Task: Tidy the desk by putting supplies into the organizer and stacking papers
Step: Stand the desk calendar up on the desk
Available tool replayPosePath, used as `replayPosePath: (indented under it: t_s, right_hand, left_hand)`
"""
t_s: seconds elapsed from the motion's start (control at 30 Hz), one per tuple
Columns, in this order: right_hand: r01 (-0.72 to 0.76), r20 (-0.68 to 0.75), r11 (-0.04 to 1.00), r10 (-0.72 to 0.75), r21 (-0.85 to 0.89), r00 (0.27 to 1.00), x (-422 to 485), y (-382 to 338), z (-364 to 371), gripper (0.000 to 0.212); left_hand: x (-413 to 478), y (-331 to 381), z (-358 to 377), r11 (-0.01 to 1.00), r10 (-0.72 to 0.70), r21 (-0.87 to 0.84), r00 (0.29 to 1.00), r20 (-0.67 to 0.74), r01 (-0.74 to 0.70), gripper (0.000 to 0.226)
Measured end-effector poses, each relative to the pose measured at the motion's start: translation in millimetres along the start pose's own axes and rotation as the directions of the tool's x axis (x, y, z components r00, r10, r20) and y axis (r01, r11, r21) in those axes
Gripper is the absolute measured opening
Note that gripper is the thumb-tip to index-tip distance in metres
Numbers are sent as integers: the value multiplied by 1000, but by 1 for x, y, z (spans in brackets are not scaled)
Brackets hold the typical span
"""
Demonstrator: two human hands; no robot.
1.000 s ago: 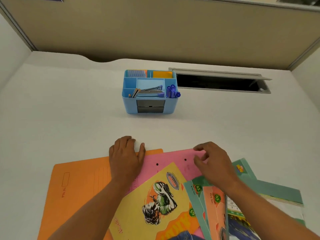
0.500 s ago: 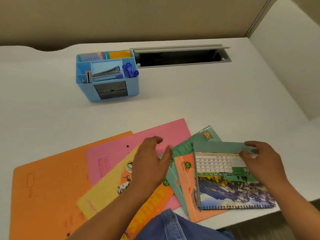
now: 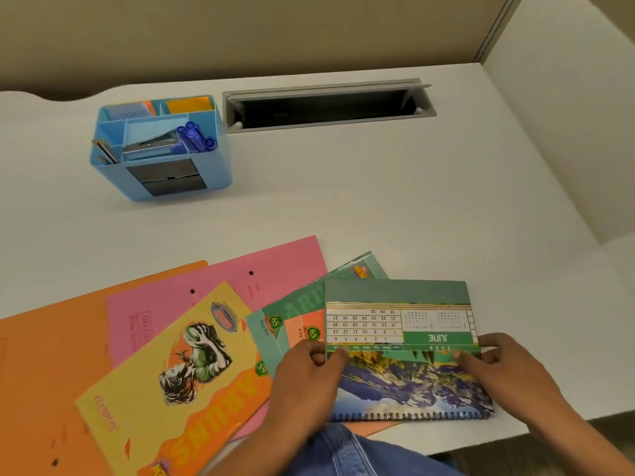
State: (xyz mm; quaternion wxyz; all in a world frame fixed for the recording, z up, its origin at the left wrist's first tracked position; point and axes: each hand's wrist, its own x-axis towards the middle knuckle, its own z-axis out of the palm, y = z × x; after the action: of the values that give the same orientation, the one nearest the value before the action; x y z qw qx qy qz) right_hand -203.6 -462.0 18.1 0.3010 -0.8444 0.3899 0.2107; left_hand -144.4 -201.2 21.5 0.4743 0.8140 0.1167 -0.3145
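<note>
I hold the spiral calendar pinched at its side edges by my left hand and right hand, over the near desk edge. Its long axis runs left-right. The fanned notebooks lie left, nearer my left hand.

Left hand and right hand grip the spiral calendar.

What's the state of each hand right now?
Left hand: pinches the left edge of the spiral calendar, thumb on top.
Right hand: pinches its right edge, thumb on top.
</note>
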Motion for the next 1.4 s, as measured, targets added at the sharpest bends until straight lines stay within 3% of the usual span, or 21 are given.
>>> replayPosePath:
  t_s: [0.17,0.37,0.53,0.7,0.87,1.0,1.1,1.23,1.33,1.4]
  right_hand:
    - [93,-75,990,-85,109,994,15,-4,-12,35]
    - [187,-145,938,-149,292,978,32,-16,-32,20]
    - [265,-197,829,-191,492,962,33,-28,-58,17]
    - [342,-248,568,-239,749,939,31,-48,-95,20]
    - [454,-379,260,-292,852,878,39,-66,-118,25]
    - [539,-436,185,-404,821,804,47,-76,-119,45]
    - [569,-459,186,-420,801,783,52,-87,-115,29]
    - [575,-471,321,-348,752,811,61,-101,-113,38]
    - [572,-469,385,-335,724,818,73,-107,-116,21]
    - [567,-472,423,-315,707,824,84,-112,-119,20]
  left_hand:
    - [-1,17,9,993,-26,-116,987,-158,8,6]
    - [6,44,5,978,47,-195,985,-165,-79,15]
    - [12,67,-8,941,211,-226,960,-186,-251,17]
    - [19,97,-30,841,364,-327,898,-246,-430,27]
    - [30,129,-40,726,377,-491,876,-301,-481,10]
    - [42,149,-42,684,385,-519,858,-340,-513,31]
    - [55,164,-43,712,433,-472,854,-288,-520,32]
    - [75,177,-44,761,441,-411,865,-241,-502,25]
    - [89,190,-44,792,438,-361,870,-228,-493,23]
    - [100,198,-43,799,440,-341,868,-231,-496,24]
